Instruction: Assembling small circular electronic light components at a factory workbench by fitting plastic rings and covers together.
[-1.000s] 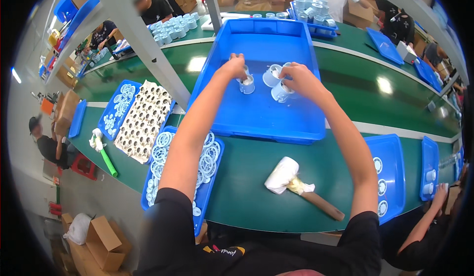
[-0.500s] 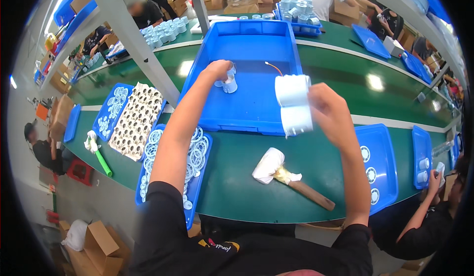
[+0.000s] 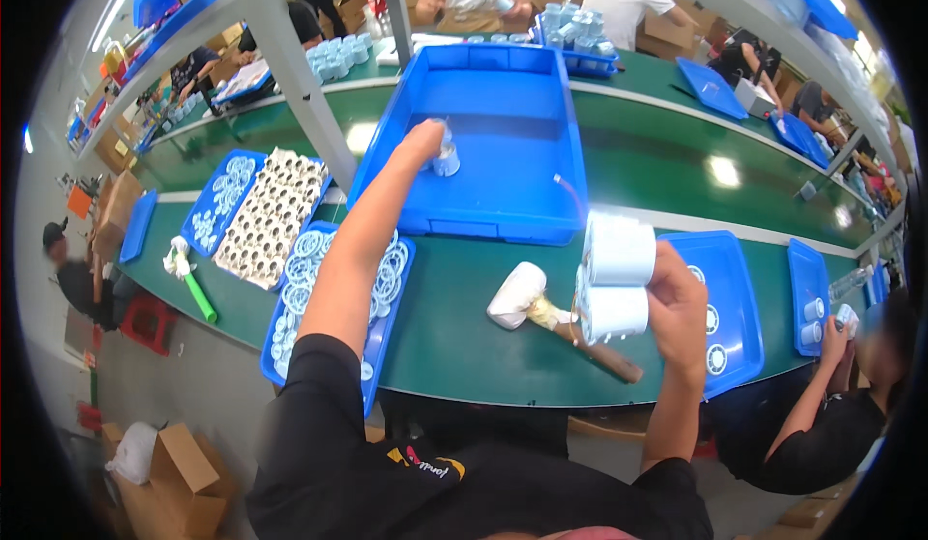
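Note:
My right hand [image 3: 679, 298] is closed on a pair of light blue cylindrical housings [image 3: 619, 250], held one above the other over the green bench. A thin wire shows at their left side. My left hand [image 3: 421, 144] reaches into the big blue bin [image 3: 503, 228], its fingers closed around a light blue cylindrical housing [image 3: 446, 161] near the bin's left wall. The fingertips are partly hidden there. Below the held pair, a mallet with a white-wrapped head [image 3: 518, 294] and wooden handle lies on the bench [image 3: 454, 347].
Under my left forearm is a blue tray of light blue rings [image 3: 389, 284]. Farther left are an egg-carton tray [image 3: 274, 216] and a green-handled mallet [image 3: 200, 298]. On the right, a blue tray [image 3: 739, 327] holds several round discs. A co-worker's hand [image 3: 833, 345] works at the far right.
My right hand has come back toward me with the two housings, away from the bin and over the mallet handle. My left hand stays in the bin. The whole view has shifted slightly.

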A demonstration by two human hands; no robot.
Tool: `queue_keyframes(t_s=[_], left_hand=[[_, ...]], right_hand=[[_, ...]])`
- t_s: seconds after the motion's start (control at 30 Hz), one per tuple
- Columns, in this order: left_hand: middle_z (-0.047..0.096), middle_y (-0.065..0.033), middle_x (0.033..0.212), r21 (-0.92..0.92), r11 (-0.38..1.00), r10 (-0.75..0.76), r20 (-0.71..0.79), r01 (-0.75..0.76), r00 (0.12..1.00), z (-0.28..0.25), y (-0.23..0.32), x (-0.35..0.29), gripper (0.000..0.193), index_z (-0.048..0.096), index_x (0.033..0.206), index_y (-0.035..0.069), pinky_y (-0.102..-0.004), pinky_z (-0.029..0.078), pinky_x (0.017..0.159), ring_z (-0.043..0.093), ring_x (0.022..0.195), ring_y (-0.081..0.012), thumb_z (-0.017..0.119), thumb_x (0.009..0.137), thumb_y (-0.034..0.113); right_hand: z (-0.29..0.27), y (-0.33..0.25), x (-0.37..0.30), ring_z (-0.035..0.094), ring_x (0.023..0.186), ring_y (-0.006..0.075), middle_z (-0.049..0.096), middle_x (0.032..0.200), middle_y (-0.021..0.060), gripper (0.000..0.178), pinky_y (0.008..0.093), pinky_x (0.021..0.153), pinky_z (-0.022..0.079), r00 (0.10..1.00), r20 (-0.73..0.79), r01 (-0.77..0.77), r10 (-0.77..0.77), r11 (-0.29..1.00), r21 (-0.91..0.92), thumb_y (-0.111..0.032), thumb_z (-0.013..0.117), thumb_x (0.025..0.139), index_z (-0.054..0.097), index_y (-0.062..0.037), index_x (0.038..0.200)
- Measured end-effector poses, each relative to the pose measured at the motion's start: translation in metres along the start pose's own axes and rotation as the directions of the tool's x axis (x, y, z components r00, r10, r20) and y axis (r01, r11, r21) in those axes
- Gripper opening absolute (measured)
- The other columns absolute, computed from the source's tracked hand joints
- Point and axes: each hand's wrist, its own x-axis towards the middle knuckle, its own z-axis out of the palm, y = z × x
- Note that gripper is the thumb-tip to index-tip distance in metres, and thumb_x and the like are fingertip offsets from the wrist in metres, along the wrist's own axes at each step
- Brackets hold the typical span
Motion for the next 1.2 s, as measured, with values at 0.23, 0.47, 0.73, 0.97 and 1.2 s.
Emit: queue_keyframes(t_s=[0.23,0.47,0.73,0.97,1.2], left_hand=[[0.077,-0.021,0.113,0.009,0.995,-0.097,0.106,0.097,0.99,-0.018,0.0,0.013,0.03,0.082,0.107,0.009,-0.0489,0.061,0.092,0.074,0.107,-0.0397,0.084,0.077,0.012],[0.076,-0.0234,0.099,-0.159,0.987,0.011,-0.122,-0.03,0.992,-0.039,-0.025,-0.021,0.019,0.078,0.093,0.003,-0.0509,0.06,0.083,0.074,0.094,-0.0425,0.081,0.076,0.01],[0.076,-0.0112,0.112,-0.957,-0.047,-0.513,-0.223,-0.286,0.829,-0.105,0.105,-0.187,0.029,0.071,0.124,-0.004,-0.0347,0.06,0.089,0.074,0.098,-0.0196,0.07,0.102,0.013],[0.063,-0.0122,0.146,-0.584,-0.777,-0.426,0.215,-0.234,0.879,0.025,0.196,-0.287,0.042,0.054,0.15,0.003,-0.0432,0.054,0.112,0.062,0.133,-0.0265,0.059,0.108,0.01],[0.066,-0.0151,0.137,-0.794,-0.595,-0.471,0.217,-0.127,0.855,0.037,0.205,-0.273,0.035,0.061,0.138,-0.004,-0.0461,0.056,0.108,0.067,0.125,-0.031,0.063,0.106,0.008]], right_hand=[[-0.005,-0.001,-0.05,0.067,0.111,0.0198,0.065,0.121,0.0126,0.017,0.0326,0.094,0.055,0.986,-0.143,-0.063,0.081,0.99,0.127,0.011,0.069,0.091,0.071,0.0045,0.107],[-0.006,0.029,-0.074,0.071,0.114,0.0214,0.073,0.126,0.0123,0.05,0.0376,0.102,0.056,0.957,-0.242,-0.103,0.159,0.968,0.231,0.001,0.081,0.086,0.065,0.005,0.133],[-0.001,0.06,-0.095,0.071,0.116,0.0222,0.07,0.133,0.0137,0.052,0.0359,0.099,0.059,0.936,-0.284,-0.127,0.206,0.954,0.273,-0.005,0.073,0.094,0.06,0.0037,0.143],[0.021,0.065,-0.114,0.071,0.114,0.0211,0.07,0.133,0.0132,0.049,0.0341,0.097,0.059,0.958,-0.162,-0.173,0.237,0.927,0.334,-0.003,0.071,0.095,0.06,0.0043,0.143],[0.02,0.058,-0.151,0.071,0.116,0.0209,0.071,0.132,0.0123,0.056,0.0347,0.099,0.058,0.941,-0.181,-0.213,0.287,0.914,0.345,-0.003,0.078,0.09,0.061,0.004,0.142]])
